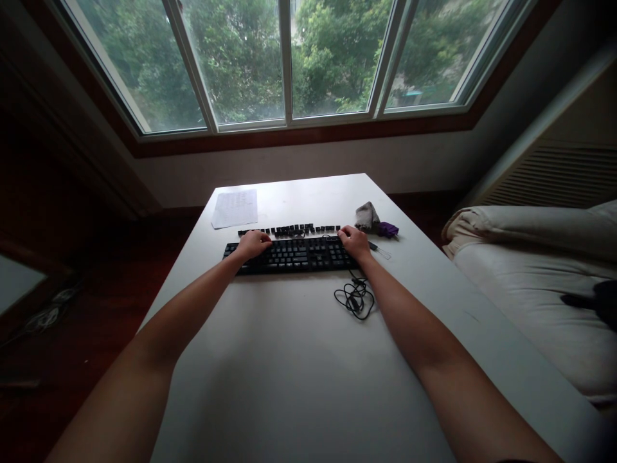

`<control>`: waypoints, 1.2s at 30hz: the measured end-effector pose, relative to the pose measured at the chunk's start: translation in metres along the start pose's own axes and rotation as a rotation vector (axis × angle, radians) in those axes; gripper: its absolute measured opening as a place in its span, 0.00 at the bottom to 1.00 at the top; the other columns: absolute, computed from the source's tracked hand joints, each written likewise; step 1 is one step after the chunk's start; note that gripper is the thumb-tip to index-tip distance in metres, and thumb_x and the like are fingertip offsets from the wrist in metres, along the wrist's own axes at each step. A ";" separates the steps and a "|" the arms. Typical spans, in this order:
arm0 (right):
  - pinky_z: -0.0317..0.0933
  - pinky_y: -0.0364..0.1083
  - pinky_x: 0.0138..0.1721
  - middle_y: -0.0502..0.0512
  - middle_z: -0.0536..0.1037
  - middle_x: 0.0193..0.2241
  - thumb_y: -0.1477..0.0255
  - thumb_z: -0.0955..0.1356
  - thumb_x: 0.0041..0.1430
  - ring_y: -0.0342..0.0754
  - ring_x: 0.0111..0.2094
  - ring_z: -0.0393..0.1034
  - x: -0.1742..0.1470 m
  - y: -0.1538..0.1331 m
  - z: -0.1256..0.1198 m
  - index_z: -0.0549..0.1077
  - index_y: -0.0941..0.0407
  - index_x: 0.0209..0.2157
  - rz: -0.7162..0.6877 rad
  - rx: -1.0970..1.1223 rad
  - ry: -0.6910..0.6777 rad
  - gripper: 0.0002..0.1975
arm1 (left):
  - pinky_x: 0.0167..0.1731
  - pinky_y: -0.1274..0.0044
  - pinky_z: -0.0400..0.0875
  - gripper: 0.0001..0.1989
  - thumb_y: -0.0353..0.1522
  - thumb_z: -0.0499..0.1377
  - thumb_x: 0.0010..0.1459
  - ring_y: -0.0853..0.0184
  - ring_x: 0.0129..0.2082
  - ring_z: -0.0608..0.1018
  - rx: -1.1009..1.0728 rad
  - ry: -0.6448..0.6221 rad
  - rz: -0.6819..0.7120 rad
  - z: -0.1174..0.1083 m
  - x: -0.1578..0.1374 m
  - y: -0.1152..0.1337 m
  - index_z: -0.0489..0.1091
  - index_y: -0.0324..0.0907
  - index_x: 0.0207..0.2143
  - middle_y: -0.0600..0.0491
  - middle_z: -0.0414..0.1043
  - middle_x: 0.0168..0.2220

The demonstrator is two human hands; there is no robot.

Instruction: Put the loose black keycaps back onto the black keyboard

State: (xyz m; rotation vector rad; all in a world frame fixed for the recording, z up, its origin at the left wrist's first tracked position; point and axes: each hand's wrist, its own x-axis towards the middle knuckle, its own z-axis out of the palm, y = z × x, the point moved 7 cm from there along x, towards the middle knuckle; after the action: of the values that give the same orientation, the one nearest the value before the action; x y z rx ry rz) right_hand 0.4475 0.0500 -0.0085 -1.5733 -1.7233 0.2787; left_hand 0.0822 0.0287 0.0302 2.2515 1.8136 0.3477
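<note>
A black keyboard (294, 254) lies on the white table, some of its upper keys hidden by my hands. My left hand (254, 245) is closed at its back left part, fingers curled over the far edge. At the back right, my right hand (354, 243) is likewise closed on the keyboard, fingertips near the end of a row of loose keycaps (301, 228). These small black caps lie just behind the keyboard. A bundled black cable (355, 297) rests in front of its right end, partly beside my right forearm.
Printed paper (235, 208) lies at the table's back left. A grey cloth (367, 217) and a purple cloth (388, 229) sit at the back right, near a wire keycap puller (380, 251). A pale sofa (520, 276) stands right of the table (270, 379); windows are ahead.
</note>
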 end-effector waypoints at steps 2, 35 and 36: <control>0.58 0.45 0.37 0.55 0.79 0.31 0.61 0.63 0.61 0.50 0.34 0.70 0.000 0.000 0.000 0.76 0.54 0.32 -0.003 0.001 0.003 0.14 | 0.47 0.71 0.69 0.11 0.39 0.61 0.59 0.58 0.46 0.76 0.030 0.060 0.020 -0.002 -0.004 0.002 0.81 0.48 0.39 0.51 0.79 0.43; 0.60 0.46 0.38 0.55 0.79 0.31 0.61 0.63 0.61 0.51 0.34 0.71 0.000 0.003 0.001 0.77 0.54 0.32 0.012 0.000 0.005 0.15 | 0.42 0.75 0.70 0.14 0.35 0.60 0.57 0.63 0.42 0.77 -0.041 0.140 -0.036 0.008 0.027 0.006 0.77 0.47 0.45 0.51 0.78 0.43; 0.60 0.46 0.38 0.55 0.79 0.31 0.61 0.63 0.61 0.51 0.34 0.71 0.000 0.004 0.001 0.76 0.54 0.32 0.012 0.003 0.006 0.14 | 0.42 0.75 0.70 0.14 0.34 0.60 0.56 0.62 0.42 0.77 -0.020 0.146 -0.026 0.009 0.031 0.009 0.77 0.47 0.45 0.51 0.77 0.43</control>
State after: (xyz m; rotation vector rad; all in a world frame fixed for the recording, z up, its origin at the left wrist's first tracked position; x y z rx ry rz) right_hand 0.4492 0.0511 -0.0117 -1.5814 -1.7091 0.2819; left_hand 0.0996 0.0565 0.0254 2.2399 1.8983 0.5355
